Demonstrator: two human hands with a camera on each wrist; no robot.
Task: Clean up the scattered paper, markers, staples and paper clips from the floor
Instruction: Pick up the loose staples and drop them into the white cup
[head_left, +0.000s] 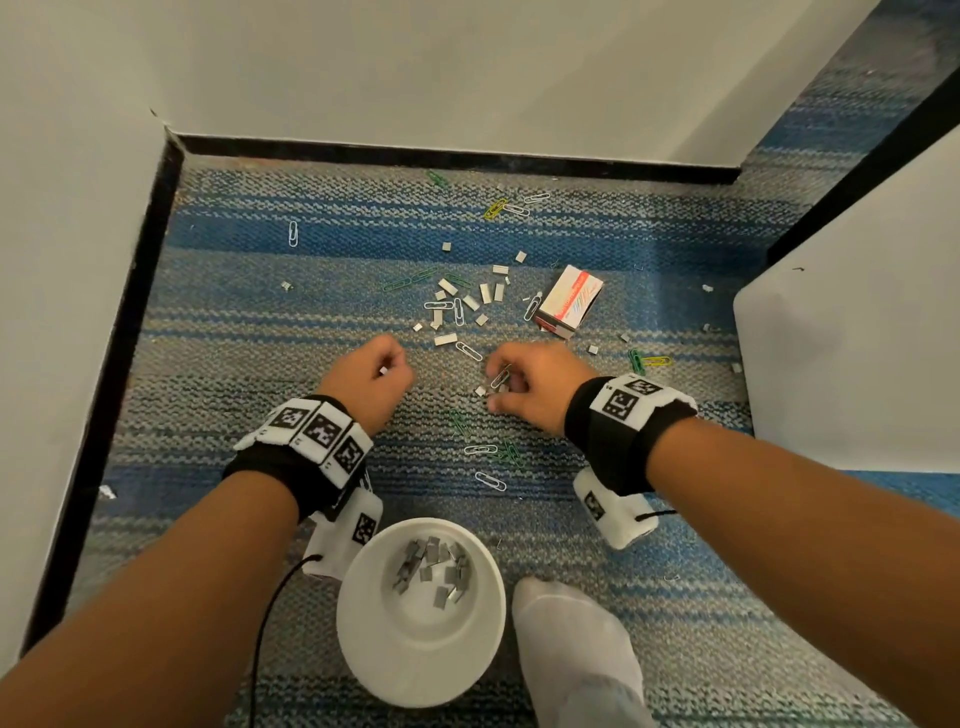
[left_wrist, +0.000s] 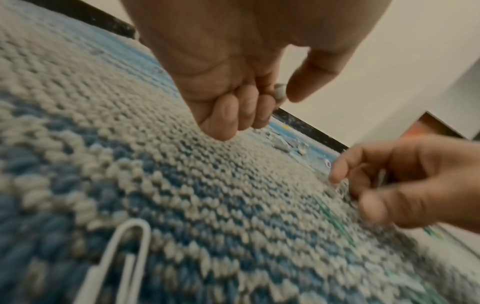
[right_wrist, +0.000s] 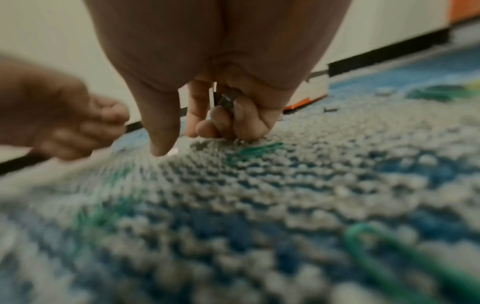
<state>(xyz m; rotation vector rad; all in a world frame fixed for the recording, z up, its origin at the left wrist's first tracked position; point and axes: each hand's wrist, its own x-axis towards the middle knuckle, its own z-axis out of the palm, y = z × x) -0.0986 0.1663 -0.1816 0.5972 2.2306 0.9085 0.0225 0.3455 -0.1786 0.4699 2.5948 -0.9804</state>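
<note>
The left hand (head_left: 371, 382) pinches a small staple piece (head_left: 383, 370) with curled fingers above the striped carpet (head_left: 234, 322), while the right hand (head_left: 524, 387) curls its fingers around a silver paper clip (head_left: 500, 376), and more staples (head_left: 467, 301) lie scattered beyond them, with others in the white bowl (head_left: 363, 623).

staples (head_left: 434, 570) in bowl (head_left: 363, 613); box (head_left: 569, 300) beyond, right of clips (head_left: 458, 310).
</note>
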